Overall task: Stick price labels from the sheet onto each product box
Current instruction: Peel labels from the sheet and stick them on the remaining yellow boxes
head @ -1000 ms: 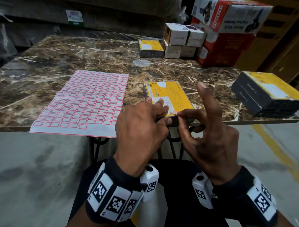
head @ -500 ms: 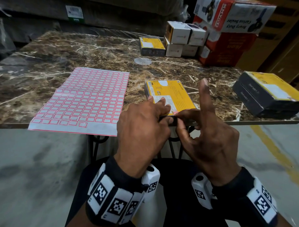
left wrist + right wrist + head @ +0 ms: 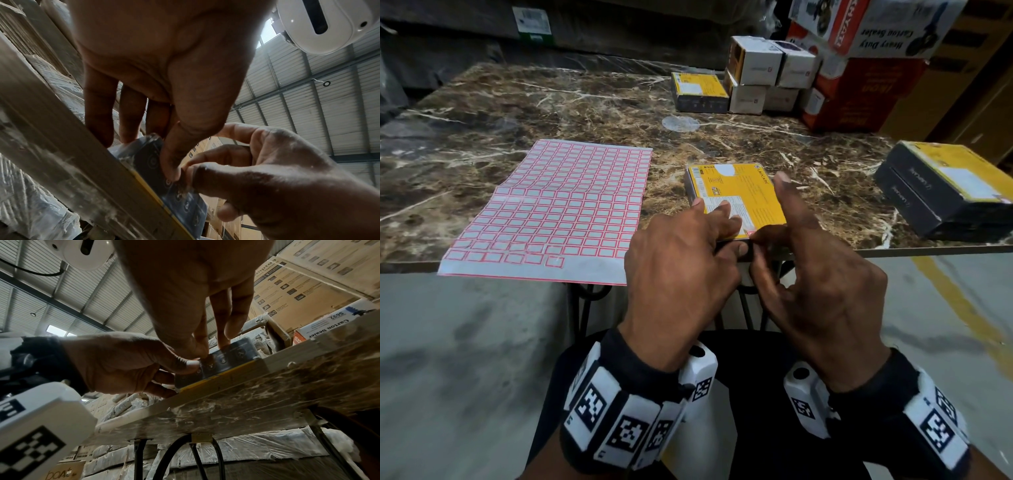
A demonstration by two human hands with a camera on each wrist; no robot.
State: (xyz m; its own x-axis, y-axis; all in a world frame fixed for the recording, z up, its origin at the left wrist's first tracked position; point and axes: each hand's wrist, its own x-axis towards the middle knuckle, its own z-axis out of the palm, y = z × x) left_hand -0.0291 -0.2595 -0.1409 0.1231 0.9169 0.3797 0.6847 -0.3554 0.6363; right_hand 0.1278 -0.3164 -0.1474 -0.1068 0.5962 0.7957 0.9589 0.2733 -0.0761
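A flat yellow box (image 3: 753,192) lies near the marble table's front edge. My left hand (image 3: 726,229) grips its near end, fingers on top and thumb on the dark front side (image 3: 148,155). My right hand (image 3: 755,240) pinches a small red-bordered price label (image 3: 750,234) at the box's near right corner, index finger raised. The label sheet (image 3: 558,205), a grid of red-bordered labels, lies flat to the left and overhangs the table edge. In the right wrist view both thumbs meet on the box's front side (image 3: 230,356).
Two stacked dark boxes with a yellow top (image 3: 948,185) sit at the right edge. At the back stand another yellow box (image 3: 698,90), several small white boxes (image 3: 760,68) and red cartons (image 3: 859,92). The table's front edge (image 3: 928,251) runs just under my hands.
Both hands stay at the box's near edge with the same hold. My right index finger stays raised. The box and sheet have not moved.
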